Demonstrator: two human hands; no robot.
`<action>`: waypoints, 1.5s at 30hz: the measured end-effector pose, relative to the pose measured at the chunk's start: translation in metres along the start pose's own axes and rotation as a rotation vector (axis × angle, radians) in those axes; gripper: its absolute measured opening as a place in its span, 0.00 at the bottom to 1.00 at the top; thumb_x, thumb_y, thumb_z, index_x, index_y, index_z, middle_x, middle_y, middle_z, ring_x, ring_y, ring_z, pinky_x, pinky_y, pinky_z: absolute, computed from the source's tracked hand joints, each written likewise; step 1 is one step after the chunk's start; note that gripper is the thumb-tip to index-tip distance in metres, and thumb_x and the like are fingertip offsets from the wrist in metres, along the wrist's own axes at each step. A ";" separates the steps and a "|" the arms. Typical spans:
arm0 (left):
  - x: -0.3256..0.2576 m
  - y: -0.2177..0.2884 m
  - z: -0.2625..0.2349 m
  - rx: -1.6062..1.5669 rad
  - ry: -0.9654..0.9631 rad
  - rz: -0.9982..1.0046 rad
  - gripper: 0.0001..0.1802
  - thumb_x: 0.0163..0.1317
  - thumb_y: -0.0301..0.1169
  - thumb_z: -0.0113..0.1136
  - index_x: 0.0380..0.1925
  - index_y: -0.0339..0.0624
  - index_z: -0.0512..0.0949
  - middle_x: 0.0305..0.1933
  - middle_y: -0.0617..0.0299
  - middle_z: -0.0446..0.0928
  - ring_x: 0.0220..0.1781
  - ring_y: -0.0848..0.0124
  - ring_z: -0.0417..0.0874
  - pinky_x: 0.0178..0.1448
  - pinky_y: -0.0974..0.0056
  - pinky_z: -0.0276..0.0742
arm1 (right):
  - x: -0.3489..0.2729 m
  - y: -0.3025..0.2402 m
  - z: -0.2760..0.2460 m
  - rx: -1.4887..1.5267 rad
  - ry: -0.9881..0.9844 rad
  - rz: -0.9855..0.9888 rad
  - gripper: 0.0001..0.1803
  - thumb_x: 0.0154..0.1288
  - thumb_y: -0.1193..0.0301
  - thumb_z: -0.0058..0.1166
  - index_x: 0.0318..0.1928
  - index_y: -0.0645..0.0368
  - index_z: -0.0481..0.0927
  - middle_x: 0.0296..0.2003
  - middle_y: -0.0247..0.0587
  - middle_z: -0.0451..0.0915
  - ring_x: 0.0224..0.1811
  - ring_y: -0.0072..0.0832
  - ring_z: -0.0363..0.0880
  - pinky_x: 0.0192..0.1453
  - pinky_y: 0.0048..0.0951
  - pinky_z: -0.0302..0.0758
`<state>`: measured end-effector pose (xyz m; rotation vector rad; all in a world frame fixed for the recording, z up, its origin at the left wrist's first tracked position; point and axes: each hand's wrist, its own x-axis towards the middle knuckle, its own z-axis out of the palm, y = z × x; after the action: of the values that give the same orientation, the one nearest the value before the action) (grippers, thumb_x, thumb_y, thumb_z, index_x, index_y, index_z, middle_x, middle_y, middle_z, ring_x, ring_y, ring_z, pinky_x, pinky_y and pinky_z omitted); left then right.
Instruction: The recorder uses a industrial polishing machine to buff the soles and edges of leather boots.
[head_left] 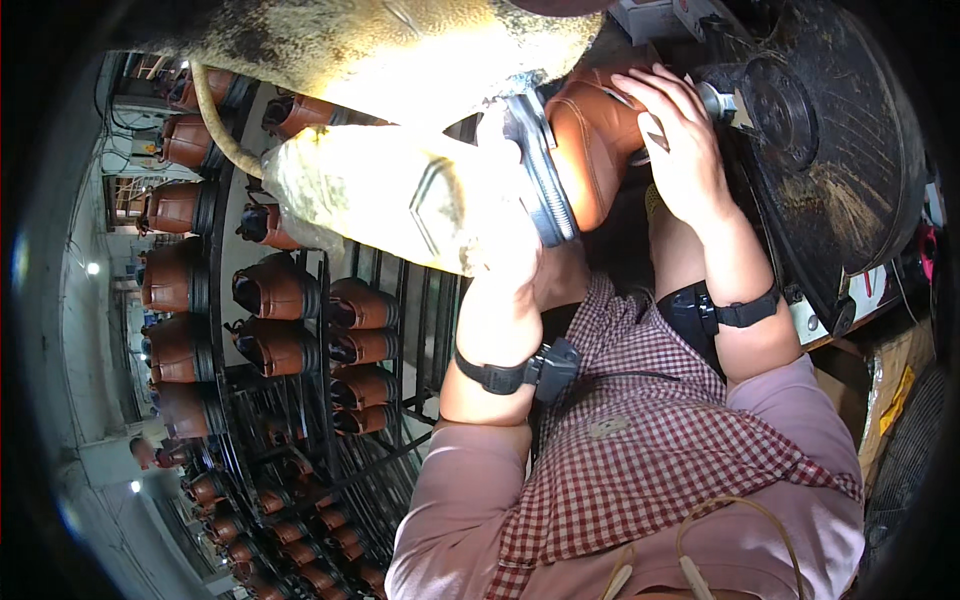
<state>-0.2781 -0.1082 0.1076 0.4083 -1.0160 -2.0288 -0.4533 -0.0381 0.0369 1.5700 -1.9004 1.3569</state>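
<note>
My right hand (685, 140) lies over the upper of a brown boot (590, 150), fingers curled round it in a firm grasp. My left hand (515, 255) grips the same boot from below, near its grey sole (545, 170), though a pale, dust-coated duct (390, 200) hides most of those fingers, so the hold is probably a full clasp. The boot sits raised before me, pressed up against the dark round machine wheel (830, 140).

Packages and labels, placed from the boot: above and right of it, two pale box corners (650, 15) at the top edge; far below and right of it, a brown cardboard carton (895, 390) with a yellow patch. A white strip (840, 300) runs under the wheel, below and right of the boot.

Setting: left of and below the boot stands a black metal rack (310, 400) holding many matching brown boots (275, 290), roughly three dozen, too crowded low down to count exactly. Further left of the boot, a grey wall with three small lights (92, 268) and a window (125, 200).

Counts: two hands, one held boot, two black wrist straps (520, 375), one wheel, one rack. Below the boot, a red-checked apron (640, 440) over pink sleeves (460, 510).
</note>
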 end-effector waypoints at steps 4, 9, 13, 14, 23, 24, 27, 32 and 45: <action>0.012 -0.010 -0.012 0.021 0.045 0.050 0.22 0.68 0.42 0.46 0.50 0.34 0.73 0.48 0.53 0.78 0.51 0.63 0.79 0.60 0.59 0.73 | 0.002 -0.005 -0.007 -0.005 -0.022 0.016 0.19 0.58 0.77 0.53 0.52 0.53 0.78 0.49 0.43 0.77 0.55 0.43 0.72 0.62 0.41 0.67; 0.002 -0.013 0.021 0.112 0.378 0.043 0.20 0.69 0.40 0.45 0.45 0.32 0.75 0.42 0.52 0.79 0.45 0.63 0.80 0.55 0.59 0.75 | -0.005 -0.010 -0.020 -0.024 -0.165 0.149 0.14 0.57 0.76 0.52 0.45 0.56 0.79 0.41 0.44 0.78 0.46 0.44 0.74 0.53 0.39 0.72; 0.005 -0.003 0.030 -0.041 0.334 0.120 0.18 0.70 0.41 0.45 0.47 0.38 0.71 0.41 0.51 0.79 0.44 0.66 0.80 0.49 0.63 0.78 | -0.015 -0.034 -0.041 -0.059 -0.264 0.241 0.13 0.55 0.75 0.53 0.43 0.58 0.78 0.37 0.48 0.79 0.42 0.49 0.76 0.48 0.43 0.74; 0.001 0.000 0.038 0.164 0.311 0.232 0.18 0.70 0.41 0.46 0.50 0.39 0.69 0.43 0.51 0.79 0.44 0.66 0.80 0.48 0.63 0.79 | -0.017 -0.043 -0.048 -0.047 -0.298 0.268 0.12 0.55 0.75 0.54 0.42 0.58 0.77 0.37 0.48 0.79 0.41 0.49 0.77 0.47 0.43 0.75; -0.042 0.032 0.016 1.718 -0.122 0.798 0.21 0.70 0.33 0.46 0.59 0.33 0.62 0.53 0.51 0.72 0.54 0.61 0.74 0.64 0.59 0.68 | -0.019 -0.092 -0.094 -0.032 -0.326 0.211 0.19 0.57 0.72 0.58 0.51 0.53 0.79 0.43 0.42 0.80 0.42 0.43 0.78 0.48 0.40 0.75; -0.046 0.026 0.008 1.536 -0.099 0.739 0.24 0.68 0.33 0.48 0.60 0.33 0.60 0.55 0.51 0.70 0.56 0.61 0.72 0.65 0.59 0.66 | -0.018 -0.093 -0.095 0.036 -0.358 0.236 0.20 0.57 0.72 0.57 0.52 0.53 0.79 0.44 0.43 0.80 0.43 0.43 0.78 0.48 0.40 0.75; -0.055 -0.011 -0.014 0.977 -0.052 0.544 0.34 0.62 0.33 0.52 0.65 0.32 0.53 0.62 0.50 0.64 0.62 0.60 0.67 0.68 0.58 0.60 | -0.019 -0.087 -0.090 0.138 -0.334 0.249 0.21 0.57 0.74 0.57 0.53 0.53 0.77 0.44 0.44 0.79 0.44 0.44 0.78 0.48 0.40 0.75; -0.098 -0.060 -0.014 0.501 -0.088 0.275 0.56 0.52 0.40 0.60 0.71 0.31 0.36 0.73 0.49 0.48 0.72 0.59 0.54 0.73 0.56 0.50 | -0.017 -0.084 -0.086 0.139 -0.319 0.247 0.22 0.56 0.77 0.55 0.54 0.56 0.76 0.44 0.45 0.80 0.44 0.45 0.78 0.48 0.40 0.76; -0.088 -0.007 -0.010 0.384 0.054 0.014 0.51 0.55 0.43 0.61 0.70 0.28 0.46 0.64 0.47 0.67 0.61 0.64 0.73 0.62 0.63 0.71 | -0.031 -0.095 -0.106 0.363 -0.296 0.303 0.17 0.72 0.73 0.40 0.56 0.63 0.76 0.58 0.54 0.73 0.58 0.44 0.74 0.63 0.37 0.66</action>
<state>-0.2213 -0.0421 0.0897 0.6500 -1.3735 -1.7976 -0.3907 0.0713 0.1092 1.7874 -2.2388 1.7615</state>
